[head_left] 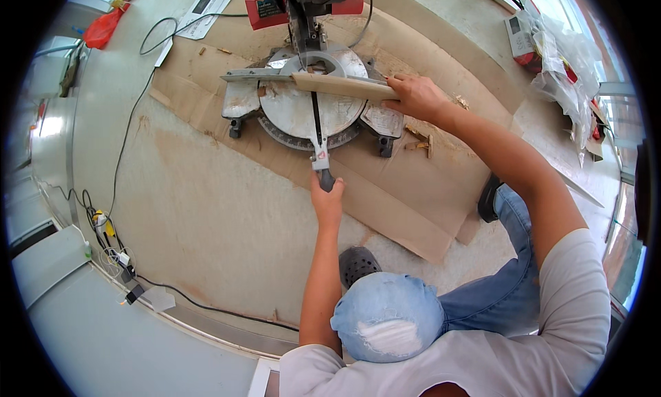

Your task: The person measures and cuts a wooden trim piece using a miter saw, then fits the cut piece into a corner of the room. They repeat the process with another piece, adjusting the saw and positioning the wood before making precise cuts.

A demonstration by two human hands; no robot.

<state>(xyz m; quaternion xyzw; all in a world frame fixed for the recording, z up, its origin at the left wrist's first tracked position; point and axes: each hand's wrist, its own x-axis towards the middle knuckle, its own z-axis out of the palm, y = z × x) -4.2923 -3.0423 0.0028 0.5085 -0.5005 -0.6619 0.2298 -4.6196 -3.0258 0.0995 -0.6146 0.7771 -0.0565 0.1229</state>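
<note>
A miter saw stands on the floor, its round metal turntable (282, 111) toward me and its red and black saw head (265, 10) raised at the back. My left hand (326, 203) is closed round the dark knob (326, 181) at the end of the front handle. A light wooden board (337, 86) lies along the fence, crossing the slot of the turntable. My right hand (417, 96) grips the board's right end, thumb on the near side. The blade is partly hidden by the saw head.
Cardboard sheets (392, 190) lie under the saw. Wood offcuts (420, 143) are right of the base. A black cable (124, 142) runs along the left floor. A red bag (105, 29) sits far left, clear plastic wrapping (561, 73) far right. My knee (389, 314) is near.
</note>
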